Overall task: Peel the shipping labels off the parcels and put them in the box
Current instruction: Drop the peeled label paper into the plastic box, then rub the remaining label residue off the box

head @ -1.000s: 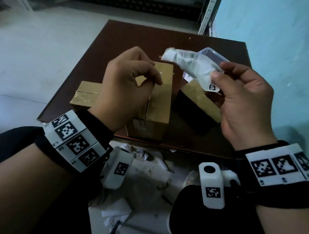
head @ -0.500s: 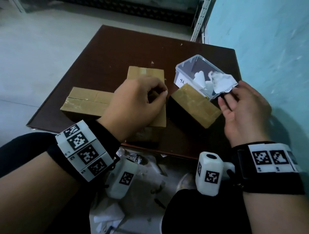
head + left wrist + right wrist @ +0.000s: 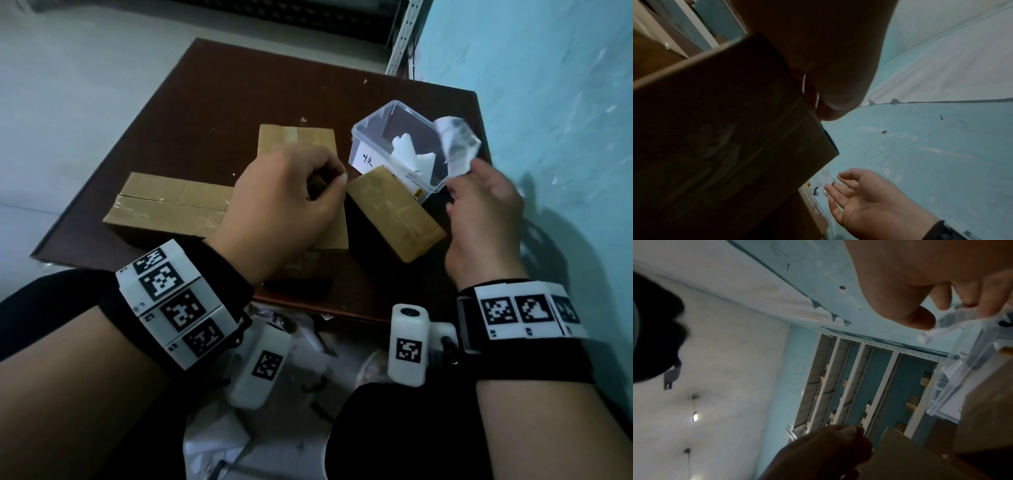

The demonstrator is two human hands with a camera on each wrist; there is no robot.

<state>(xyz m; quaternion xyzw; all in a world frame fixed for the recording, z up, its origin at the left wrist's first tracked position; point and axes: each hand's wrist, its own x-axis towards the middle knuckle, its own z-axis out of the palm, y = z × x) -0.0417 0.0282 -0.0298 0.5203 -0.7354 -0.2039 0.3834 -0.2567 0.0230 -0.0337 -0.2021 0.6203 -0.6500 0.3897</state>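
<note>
Three brown cardboard parcels lie on the dark table: a left parcel (image 3: pixel 164 205), a middle parcel (image 3: pixel 294 140) and a right parcel (image 3: pixel 394 212). Behind the right parcel stands a clear plastic box (image 3: pixel 373 126) with white peeled labels (image 3: pixel 407 150) inside. My right hand (image 3: pixel 479 205) is beside the box with its fingers loosely spread. A crumpled peeled label (image 3: pixel 455 144) hangs at its fingertips over the box's right rim; the thumb (image 3: pixel 920 319) stays apart from it. My left hand (image 3: pixel 291 198) rests on the middle parcel, its fingers curled with thumb and forefinger tips together, holding nothing I can see.
A blue wall (image 3: pixel 548 102) runs close along the table's (image 3: pixel 205 102) right side, with a white shelf upright (image 3: pixel 400 34) behind. Crumpled paper and plastic scraps (image 3: pixel 301 346) lie on the floor between my knees, below the table's near edge.
My right hand carried the peeled label from above the parcels down and right to the box's rim and spread its fingers. My left hand dropped onto the middle parcel.
</note>
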